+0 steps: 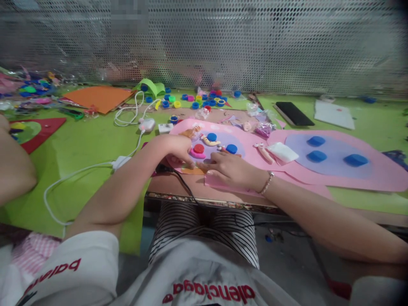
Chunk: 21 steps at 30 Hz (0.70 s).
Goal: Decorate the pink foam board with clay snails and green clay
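My left hand reaches in over the near-left part of a pink paper cut-out with a lilac middle. Its fingers are bent and drawn together at a small orange piece; what they hold, if anything, is hidden. From the right comes my right hand, its index finger stretched out to the same spot and the others loosely bent. Just beyond the fingertips lie a red cap with a pink clay strip, a blue cap with a cream clay piece, and another blue cap.
At right, a second pink cut-out bears blue caps. Behind are loose coloured caps, a black phone and orange sheets. A white cable crosses the green tabletop. Another person's arm is at left.
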Each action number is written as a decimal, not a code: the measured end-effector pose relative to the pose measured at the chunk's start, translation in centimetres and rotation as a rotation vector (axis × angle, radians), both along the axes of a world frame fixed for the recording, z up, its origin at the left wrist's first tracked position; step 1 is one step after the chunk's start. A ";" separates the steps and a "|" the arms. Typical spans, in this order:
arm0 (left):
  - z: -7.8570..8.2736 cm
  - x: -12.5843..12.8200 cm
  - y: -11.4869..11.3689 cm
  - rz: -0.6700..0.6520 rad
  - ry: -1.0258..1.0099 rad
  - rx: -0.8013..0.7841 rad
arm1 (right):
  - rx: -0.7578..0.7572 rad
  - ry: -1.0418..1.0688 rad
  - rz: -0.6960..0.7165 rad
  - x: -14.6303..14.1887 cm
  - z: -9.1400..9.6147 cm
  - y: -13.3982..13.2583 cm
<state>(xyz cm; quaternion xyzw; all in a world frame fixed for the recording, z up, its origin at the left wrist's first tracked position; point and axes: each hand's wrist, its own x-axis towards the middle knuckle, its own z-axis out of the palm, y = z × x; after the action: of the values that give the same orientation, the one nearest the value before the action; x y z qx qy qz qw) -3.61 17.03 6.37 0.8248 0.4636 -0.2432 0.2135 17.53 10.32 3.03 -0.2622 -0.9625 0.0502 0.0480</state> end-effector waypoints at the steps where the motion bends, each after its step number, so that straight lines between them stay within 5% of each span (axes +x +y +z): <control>1: 0.2 0.0 -0.1 0.003 -0.001 -0.006 | -0.016 0.014 0.012 0.2 -0.1 0.1; 7: 1.9 -1.2 0.0 0.050 -0.141 -0.055 | -0.179 0.275 0.039 1.3 -0.8 1.1; 11: 3.1 -2.4 0.5 0.128 -0.179 0.210 | -0.106 0.125 0.032 0.8 -0.1 0.4; 15: 2.9 -3.3 1.3 0.212 -0.081 0.487 | -0.038 0.032 0.011 0.2 0.6 -0.3; 21: 2.0 -3.7 2.0 0.208 -0.041 0.424 | -0.069 0.053 0.047 0.5 0.2 0.0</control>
<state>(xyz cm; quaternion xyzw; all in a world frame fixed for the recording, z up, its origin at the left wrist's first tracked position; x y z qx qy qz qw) -7.28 19.00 8.39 0.8039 0.5822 -0.1002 0.0688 18.04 10.36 3.26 -0.2396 -0.9645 0.0913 0.0633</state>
